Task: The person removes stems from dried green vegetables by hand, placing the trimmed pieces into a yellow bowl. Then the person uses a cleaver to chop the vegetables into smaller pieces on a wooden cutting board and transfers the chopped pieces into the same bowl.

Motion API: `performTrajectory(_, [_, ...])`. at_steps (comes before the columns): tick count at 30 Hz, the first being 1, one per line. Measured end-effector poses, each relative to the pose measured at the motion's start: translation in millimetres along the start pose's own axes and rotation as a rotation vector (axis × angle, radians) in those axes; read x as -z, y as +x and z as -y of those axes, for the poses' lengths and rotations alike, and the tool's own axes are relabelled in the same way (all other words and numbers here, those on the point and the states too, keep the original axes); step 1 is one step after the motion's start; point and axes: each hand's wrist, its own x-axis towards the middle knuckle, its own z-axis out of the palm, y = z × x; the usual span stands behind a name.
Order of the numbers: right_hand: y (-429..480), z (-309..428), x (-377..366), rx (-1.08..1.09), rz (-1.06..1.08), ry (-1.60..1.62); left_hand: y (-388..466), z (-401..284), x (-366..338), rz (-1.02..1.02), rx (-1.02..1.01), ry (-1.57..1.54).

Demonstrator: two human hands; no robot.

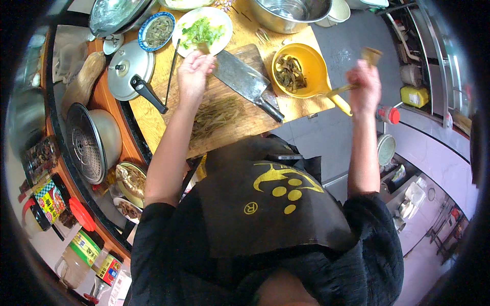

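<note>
My left hand [195, 74] is raised at the near side of a white plate of chopped green leaves [204, 30]. Its fingers pinch a small brownish strip [203, 47], blurred. To the right, past the table edge, my right hand [365, 86] grips a brown, limp strip of vegetable [372, 55] that sticks out at both ends of the fist. A yellow plastic ladle [319, 63] on the table holds dark brown pickled vegetables [289, 74]. Between the hands, a cleaver [243, 78] lies across the wooden cutting board [249, 114], with shredded brown strips [216, 114] beside it.
Behind stand a steel basin [291, 17] and a blue-rimmed bowl [157, 31]. A pressure-cooker lid [130, 70] and a black chopstick [173, 72] lie left. The left counter carries a butternut squash [84, 76], a steamer pot [109, 134] and bottles [76, 254].
</note>
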Motion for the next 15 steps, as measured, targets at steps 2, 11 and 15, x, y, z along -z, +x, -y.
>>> performTrajectory(2, [-20.9,-23.3,-23.6,-0.048,0.231,-0.265,-16.8,-2.7,-15.5,0.188,-0.02,0.071])
performTrajectory(11, [-55.7,-63.2,-87.0,-0.027,0.652,-0.337,-66.1,-15.0,-53.2,0.317,-0.106,0.227])
performTrajectory(15, [-62.1,-56.3,-87.7,0.0,0.628,-0.479,-71.1,-16.6,-48.8,0.243,-0.33,0.387])
